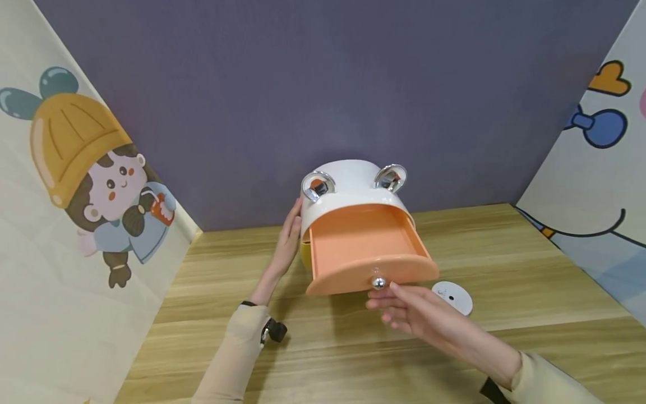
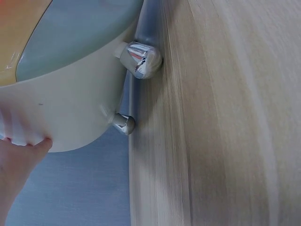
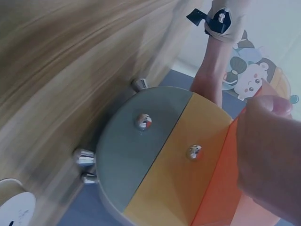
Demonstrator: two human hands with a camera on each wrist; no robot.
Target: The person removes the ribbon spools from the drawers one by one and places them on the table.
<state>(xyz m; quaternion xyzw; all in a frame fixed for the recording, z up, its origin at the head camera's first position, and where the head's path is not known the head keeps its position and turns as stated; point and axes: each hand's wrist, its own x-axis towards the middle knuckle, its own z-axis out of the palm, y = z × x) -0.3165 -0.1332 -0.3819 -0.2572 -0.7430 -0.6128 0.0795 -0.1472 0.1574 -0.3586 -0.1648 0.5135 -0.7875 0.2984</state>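
Drawer box (image 1: 353, 191), white-shelled, with two chrome ears, standing on the wooden bench (image 1: 504, 336).
Left hand (image 1: 287, 238) rests flat-fingered against its left side; the orange top drawer (image 1: 365, 247) (empty) is pulled out; right hand (image 1: 409, 311) has relaxed fingertips at the chrome knob (image 1: 378, 283), not visibly gripping; a white disc (image 1: 452, 296) lies rightward.

Orange drawer (image 1: 363, 241) (pulled out) between both hands

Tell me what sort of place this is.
Probably a staged child's-room corner set up for recording: a wooden tabletop boxed in by a plain purple backdrop and cartoon-printed side panels, with a toy-like white drawer box whose orange drawer is pulled open.
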